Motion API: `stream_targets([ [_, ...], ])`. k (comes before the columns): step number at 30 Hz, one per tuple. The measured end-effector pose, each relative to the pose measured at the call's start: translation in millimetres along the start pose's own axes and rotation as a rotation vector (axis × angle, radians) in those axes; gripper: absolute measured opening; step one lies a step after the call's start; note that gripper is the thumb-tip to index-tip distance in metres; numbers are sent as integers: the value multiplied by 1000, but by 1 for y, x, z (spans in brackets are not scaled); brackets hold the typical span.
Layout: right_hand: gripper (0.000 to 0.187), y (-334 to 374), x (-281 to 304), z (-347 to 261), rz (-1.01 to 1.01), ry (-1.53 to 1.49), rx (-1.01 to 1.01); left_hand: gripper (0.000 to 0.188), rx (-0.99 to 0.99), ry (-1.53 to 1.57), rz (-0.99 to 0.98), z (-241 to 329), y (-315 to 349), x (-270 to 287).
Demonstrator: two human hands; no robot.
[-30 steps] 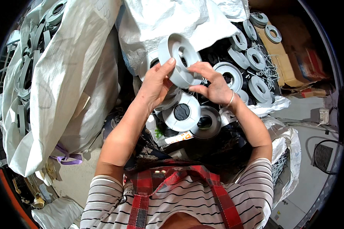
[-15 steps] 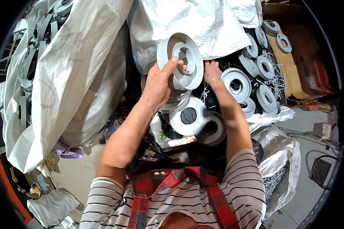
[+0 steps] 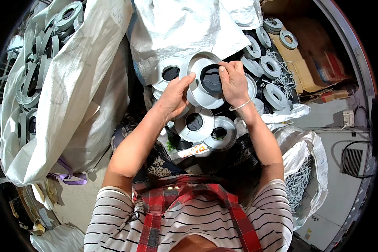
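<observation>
In front of me, my left hand (image 3: 175, 96) grips the left side of a light grey plastic ring (image 3: 207, 101) with a raised rim, thumb on top. A round black disc (image 3: 210, 79) lies at the ring's central opening. My right hand (image 3: 236, 84) pinches the disc's right edge, thumb on its face and fingers curled behind. Whether the disc is seated in the opening, I cannot tell. Close below are a grey ring with a dark centre (image 3: 182, 126) and another grey ring (image 3: 229, 140). One more grey ring (image 3: 157, 77) sits just beyond my left hand.
A big white woven sack (image 3: 82, 71) with grey rings stands at left. Another white sack (image 3: 176, 29) lies ahead. Several loose grey rings (image 3: 275, 97) and thin grey sticks (image 3: 286, 69) are at right, beside cardboard (image 3: 300, 75). An open sack (image 3: 321, 168) of sticks stands lower right.
My right hand has come up out of the pile with a black disc and brought it to the ring's centre. My left hand has lowered the ring and turned its face toward me.
</observation>
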State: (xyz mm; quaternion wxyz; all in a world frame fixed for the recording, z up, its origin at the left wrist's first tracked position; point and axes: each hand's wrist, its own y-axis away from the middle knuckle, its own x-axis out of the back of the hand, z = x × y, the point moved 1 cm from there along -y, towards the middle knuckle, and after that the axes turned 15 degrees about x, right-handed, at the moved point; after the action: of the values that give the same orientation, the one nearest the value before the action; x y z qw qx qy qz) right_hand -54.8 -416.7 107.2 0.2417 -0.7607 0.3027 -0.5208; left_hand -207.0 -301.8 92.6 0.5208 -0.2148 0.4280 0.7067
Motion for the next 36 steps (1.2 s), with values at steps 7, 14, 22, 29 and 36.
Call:
stream_targets([
  [7,75,6,14,-18,-291,-172,-151,35,-68,-229,92,-1,6,1],
  [14,70,3,29,-29,-457,-162,120,38,82,-477,133,10,7,11],
  [22,76,15,24,-30,-448,-139,306,34,96,-376,84,5,12,4],
  [29,70,21,20,-32,-438,-150,307,35,146,-490,127,12,17,5],
  [36,71,18,19,-29,-255,-299,-21,31,-148,-774,267,-12,18,3],
])
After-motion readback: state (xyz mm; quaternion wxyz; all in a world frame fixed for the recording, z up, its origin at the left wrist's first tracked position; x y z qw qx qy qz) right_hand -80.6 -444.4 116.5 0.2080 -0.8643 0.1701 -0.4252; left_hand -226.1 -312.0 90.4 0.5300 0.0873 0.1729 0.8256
